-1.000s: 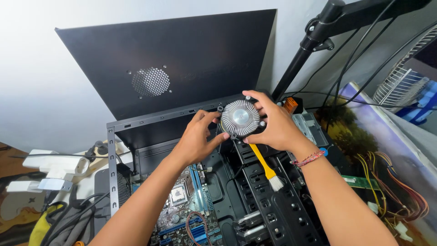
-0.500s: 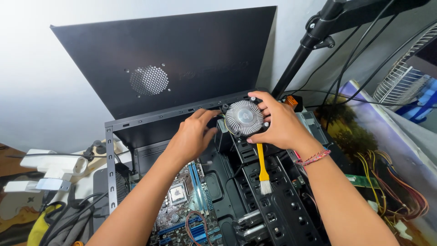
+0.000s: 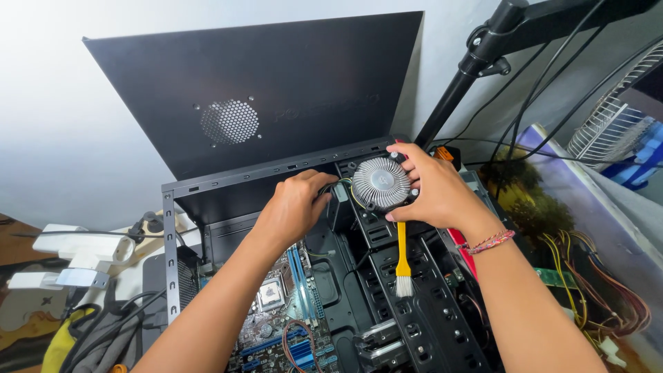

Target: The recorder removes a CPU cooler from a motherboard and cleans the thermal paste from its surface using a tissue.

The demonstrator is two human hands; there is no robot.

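Item: round finned metal cooler (image 3: 380,182), silver, radial fins about a flat centre disc, held above the upper edge of an open black computer case (image 3: 414,304). Right hand (image 3: 435,190): grip clamped on the cooler, fingers curled over its right rim, thumb under its lower edge; the same hand also pins a yellow-handled brush (image 3: 402,255) that hangs bristles-down just below the cooler, over the case's drive bays. A beaded bracelet (image 3: 489,242) sits on the right wrist. Left hand (image 3: 293,207): fingers bunched together just left of the cooler, at the thin wires (image 3: 343,184) running from it; whether they pinch a wire cannot be told. Inside the case, lower left: green motherboard (image 3: 276,311) with a bare square socket and blue slots. Behind: black side panel (image 3: 262,90) with a round perforated vent, leaning upright against the pale wall. Left of case: white power strip (image 3: 83,249) and tangled grey cables. Right of case: loose bundle of coloured wires (image 3: 601,290) on a printed surface. Upper right: black stand pole (image 3: 459,83) and a white fan grille (image 3: 608,124).
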